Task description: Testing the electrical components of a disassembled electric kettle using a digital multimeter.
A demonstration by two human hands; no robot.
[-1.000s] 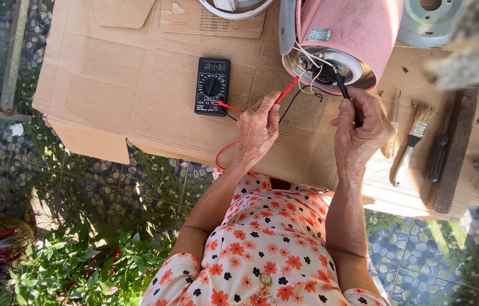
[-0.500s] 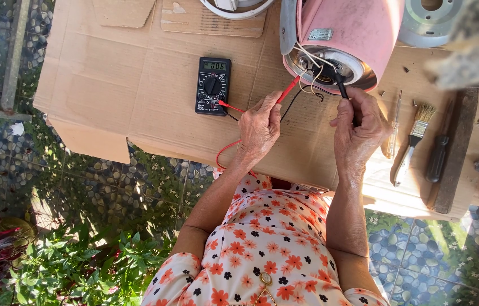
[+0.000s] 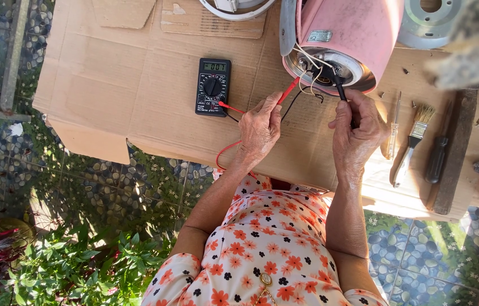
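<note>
Head view: a red probe (image 3: 287, 90) is pinched in the left hand (image 3: 260, 126) and a black probe (image 3: 338, 86) gripped in the right hand (image 3: 355, 129), both pressed into the open base of a pink appliance (image 3: 344, 34) on the cardboard-covered desk (image 3: 137, 96). A tip could be knocked off its contact among the loose white wires (image 3: 307, 59), spoiling the multimeter (image 3: 213, 86) reading. Little is changed from the earlier frame; the hands are held in place.

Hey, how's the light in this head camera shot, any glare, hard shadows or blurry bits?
Head view: hard sunlight, crisp shadows on the cardboard sheet. The left hand with the red probe and the right hand with the black probe are sharp. The multimeter screen shows no glare but is too small to read. A grey blurred shape sits out of focus at top right.
</note>
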